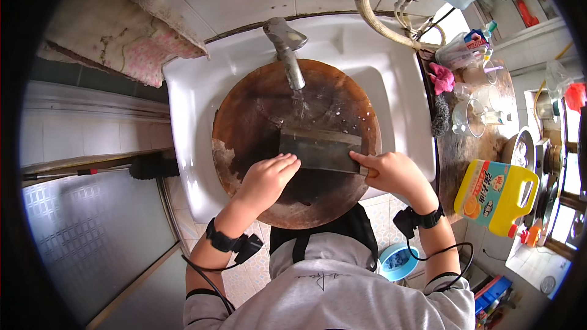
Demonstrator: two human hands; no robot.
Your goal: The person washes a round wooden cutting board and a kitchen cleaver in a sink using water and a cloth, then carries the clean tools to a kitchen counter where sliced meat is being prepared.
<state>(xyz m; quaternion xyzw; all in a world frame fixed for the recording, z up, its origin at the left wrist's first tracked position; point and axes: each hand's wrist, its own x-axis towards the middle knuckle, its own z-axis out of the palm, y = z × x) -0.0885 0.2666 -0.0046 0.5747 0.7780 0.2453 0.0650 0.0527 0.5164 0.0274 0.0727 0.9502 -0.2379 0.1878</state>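
Observation:
A round wooden chopping board (321, 197), dark and wet, rests across the white sink (412, 101). My right hand (395, 173) grips the handle of a cleaver, its index finger laid along the blade. The broad cleaver blade (323, 149) lies over the board, spine towards the faucet. My left hand (270, 178) is flat, its fingertips at the blade's near left corner; whether they press on steel or wood is hard to tell. Water runs from the metal faucet (290, 62) onto the board just beyond the blade. Small white bits dot the board's right side.
On the right, a wooden counter (451, 169) holds clear cups (470, 117), a pink cloth (441, 78), a steel scourer (440, 117) and a yellow jug (497, 197). A blue basin (398, 261) stands on the floor. A patterned cloth (133, 50) hangs at left.

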